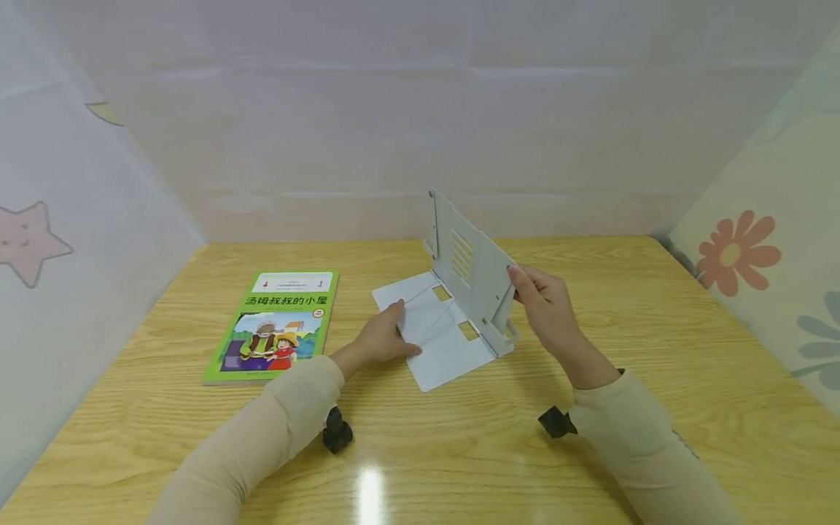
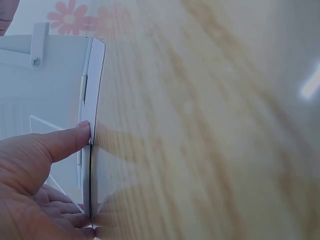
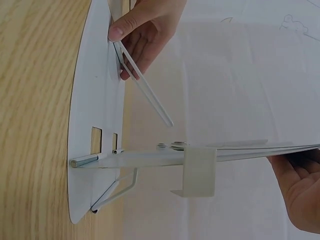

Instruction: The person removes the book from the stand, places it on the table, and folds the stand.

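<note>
A white metal book stand stands half unfolded on the table, its flat base plate (image 1: 446, 368) lying low and its slotted back panel (image 1: 485, 273) raised steeply. My left hand (image 1: 380, 339) grips the plate's left edge, thumb and fingers spread apart; the thumb (image 2: 70, 142) lies along that edge in the left wrist view. Close to those fingers, a bent wire support (image 3: 145, 92) rises from the plate in the right wrist view. With my right hand (image 1: 547, 310) I pinch the panel's upper right edge, thumb on its front. A white page clip (image 3: 200, 172) juts from the panel.
A green-bordered picture book (image 1: 275, 328) lies flat to the left of the stand. The wooden table (image 1: 656, 328) meets pale wall sheets at the back and sides. Small black devices (image 1: 337, 432) hang by both wrists.
</note>
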A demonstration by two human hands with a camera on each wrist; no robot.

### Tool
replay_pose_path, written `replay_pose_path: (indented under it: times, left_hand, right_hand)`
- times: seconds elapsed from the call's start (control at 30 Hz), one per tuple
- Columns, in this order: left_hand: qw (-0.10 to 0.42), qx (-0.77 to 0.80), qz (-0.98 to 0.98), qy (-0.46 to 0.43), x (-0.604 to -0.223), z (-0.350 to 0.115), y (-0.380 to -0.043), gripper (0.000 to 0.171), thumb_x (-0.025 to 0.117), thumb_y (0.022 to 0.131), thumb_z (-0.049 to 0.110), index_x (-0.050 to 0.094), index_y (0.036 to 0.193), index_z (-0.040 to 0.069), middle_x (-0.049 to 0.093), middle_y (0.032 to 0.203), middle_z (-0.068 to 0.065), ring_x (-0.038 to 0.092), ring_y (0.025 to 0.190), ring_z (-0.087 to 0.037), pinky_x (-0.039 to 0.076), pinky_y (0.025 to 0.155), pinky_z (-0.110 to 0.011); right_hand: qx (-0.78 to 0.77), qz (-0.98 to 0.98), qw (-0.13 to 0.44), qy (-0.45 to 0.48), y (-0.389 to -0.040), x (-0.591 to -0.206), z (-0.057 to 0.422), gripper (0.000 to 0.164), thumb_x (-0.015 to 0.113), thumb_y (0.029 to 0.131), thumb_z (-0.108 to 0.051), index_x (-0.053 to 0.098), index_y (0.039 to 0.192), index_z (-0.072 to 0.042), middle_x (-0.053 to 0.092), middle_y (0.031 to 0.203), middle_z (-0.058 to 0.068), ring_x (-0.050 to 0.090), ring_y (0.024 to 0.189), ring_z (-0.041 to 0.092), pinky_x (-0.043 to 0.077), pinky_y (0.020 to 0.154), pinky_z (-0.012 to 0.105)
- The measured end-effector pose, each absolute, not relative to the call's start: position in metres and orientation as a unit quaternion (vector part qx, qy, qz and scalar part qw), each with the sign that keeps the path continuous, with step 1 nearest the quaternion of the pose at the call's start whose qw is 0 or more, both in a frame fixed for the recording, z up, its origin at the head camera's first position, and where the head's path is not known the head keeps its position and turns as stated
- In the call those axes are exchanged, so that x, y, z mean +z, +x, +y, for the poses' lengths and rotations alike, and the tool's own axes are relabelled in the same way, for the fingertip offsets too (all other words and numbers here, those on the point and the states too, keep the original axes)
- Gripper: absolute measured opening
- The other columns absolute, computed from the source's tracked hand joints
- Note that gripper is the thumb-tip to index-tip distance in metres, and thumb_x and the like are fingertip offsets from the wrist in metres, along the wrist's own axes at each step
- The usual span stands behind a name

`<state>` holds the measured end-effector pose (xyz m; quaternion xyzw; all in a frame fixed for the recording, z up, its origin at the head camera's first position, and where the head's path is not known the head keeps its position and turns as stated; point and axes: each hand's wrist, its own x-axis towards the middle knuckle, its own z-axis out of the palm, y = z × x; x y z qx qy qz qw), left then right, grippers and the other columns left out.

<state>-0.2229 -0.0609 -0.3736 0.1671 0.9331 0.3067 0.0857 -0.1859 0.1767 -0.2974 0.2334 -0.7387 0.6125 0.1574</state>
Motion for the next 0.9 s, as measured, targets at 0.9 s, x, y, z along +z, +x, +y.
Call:
replay_pose_path:
  times: [0.9]
  left_hand:
    - [0.093, 0.297, 0.934, 0.176, -0.3725, -0.0611, -0.2227, 0.081, 0.070, 0.072, 0.022, 0.023, 0.131, -0.009, 0.025, 0.134, -0.023, 0.019, 0.124, -0.032, 0.018, 0.101, -0.035]
  right_hand:
    - [0.623, -0.735, 0.152, 0.219, -0.1857, -0.2982, 0.1767, 0.037, 0.037, 0.093, -0.015, 0.049, 0.110, 0.017, 0.052, 0.105, 0.028, 0.055, 0.093, 0.013, 0.045, 0.079, 0.027]
